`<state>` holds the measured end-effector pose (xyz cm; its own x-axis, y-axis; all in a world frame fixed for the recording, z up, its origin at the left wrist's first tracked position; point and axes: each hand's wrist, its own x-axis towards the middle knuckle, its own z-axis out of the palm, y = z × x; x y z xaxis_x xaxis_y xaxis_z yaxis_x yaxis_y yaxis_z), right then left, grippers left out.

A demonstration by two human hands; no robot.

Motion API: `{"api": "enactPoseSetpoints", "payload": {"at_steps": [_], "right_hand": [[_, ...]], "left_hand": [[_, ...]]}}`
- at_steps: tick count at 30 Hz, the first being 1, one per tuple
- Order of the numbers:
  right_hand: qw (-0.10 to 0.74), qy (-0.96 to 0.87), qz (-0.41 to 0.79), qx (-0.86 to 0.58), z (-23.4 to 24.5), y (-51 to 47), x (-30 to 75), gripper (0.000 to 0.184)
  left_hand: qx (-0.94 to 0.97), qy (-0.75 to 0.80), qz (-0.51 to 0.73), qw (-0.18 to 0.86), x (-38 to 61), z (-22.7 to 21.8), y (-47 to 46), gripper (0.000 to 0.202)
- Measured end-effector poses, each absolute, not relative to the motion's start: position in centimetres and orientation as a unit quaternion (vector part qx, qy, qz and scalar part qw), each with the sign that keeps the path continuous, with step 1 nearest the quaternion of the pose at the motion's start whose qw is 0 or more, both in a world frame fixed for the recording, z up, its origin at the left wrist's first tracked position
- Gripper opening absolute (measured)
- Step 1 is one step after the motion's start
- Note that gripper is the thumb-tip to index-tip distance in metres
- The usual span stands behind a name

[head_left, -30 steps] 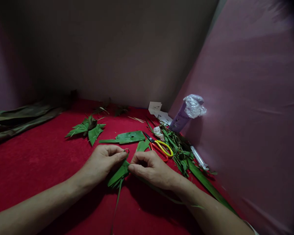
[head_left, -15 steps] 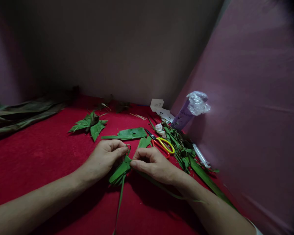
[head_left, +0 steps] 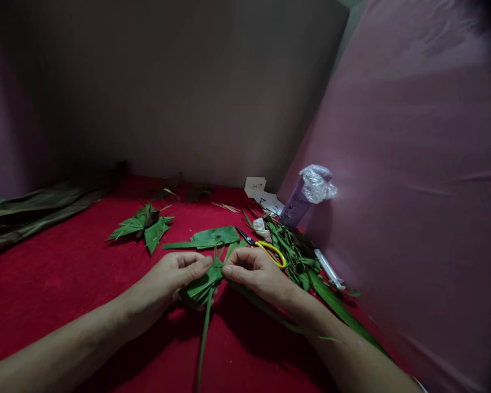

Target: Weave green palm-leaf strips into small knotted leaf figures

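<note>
Between my hands is a folded green leaf piece (head_left: pixel 204 285), fanned in several layers at its lower left. A small loop stands at its top, and a narrow leaf strip (head_left: pixel 204 335) hangs from it toward me. My left hand (head_left: pixel 184 273) grips it from the left, thumb on top and fingers partly hidden beneath. At its right edge my right hand (head_left: pixel 253 271) pinches a thin strip, which trails below the right forearm. Just beyond the right hand lie scissors (head_left: pixel 275 254) with yellow and red handles, partly covered by that hand.
Flat leaf pieces (head_left: pixel 215 237) and a star-shaped leaf piece (head_left: pixel 143 224) lie beyond my hands on the red cloth (head_left: pixel 65 289). Leaf scraps (head_left: pixel 297 251), a clear tube (head_left: pixel 329 270) and a purple box (head_left: pixel 294 206) topped with crumpled plastic (head_left: pixel 317 184) are at the right. Long dry leaves (head_left: pixel 36 213) lie left.
My left thumb has moved from the loop down onto the leaf piece, and its fingers now reach underneath. My right hand keeps its pinch. The view has shifted slightly.
</note>
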<state>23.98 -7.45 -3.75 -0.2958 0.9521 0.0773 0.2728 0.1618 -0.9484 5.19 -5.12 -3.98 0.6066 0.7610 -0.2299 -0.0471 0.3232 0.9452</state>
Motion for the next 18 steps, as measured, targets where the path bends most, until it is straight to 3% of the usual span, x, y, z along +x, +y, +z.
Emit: {"api": "enactPoseSetpoints", "payload": {"at_steps": [10,18], "right_hand": [[0.393,-0.677,0.407,-0.47,-3.76,-7.25,24.12,0.018],[0.357,-0.706,0.383,-0.477,-3.98,-7.64,23.56,0.017]], "left_hand": [[0.535,0.344,0.281,0.719,4.97,-3.54,-5.52,0.024],[0.52,0.372,0.284,0.715,5.43,-4.11,-5.69,0.025]]}}
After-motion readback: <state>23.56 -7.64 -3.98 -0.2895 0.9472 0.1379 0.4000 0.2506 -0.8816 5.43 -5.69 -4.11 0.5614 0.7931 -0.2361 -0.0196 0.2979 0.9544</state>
